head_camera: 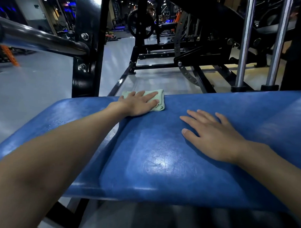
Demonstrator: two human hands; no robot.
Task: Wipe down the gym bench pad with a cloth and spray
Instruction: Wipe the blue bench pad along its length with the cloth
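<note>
The blue bench pad [156,156] runs across the whole view from left to right, shiny and damp-looking in patches. A folded pale green cloth [158,100] lies on its far edge, a little left of centre. My left hand [139,104] lies flat on the cloth with straight fingers, pressing it onto the pad. My right hand [213,135] rests flat on the bare pad to the right and nearer me, fingers spread, holding nothing. No spray bottle is in view.
A black upright post [88,53] and a thick dark bar [38,37] stand just behind the pad on the left. Two chrome guide rods [246,39] rise at the back right. Black machine frames [187,61] and grey floor [34,87] lie beyond.
</note>
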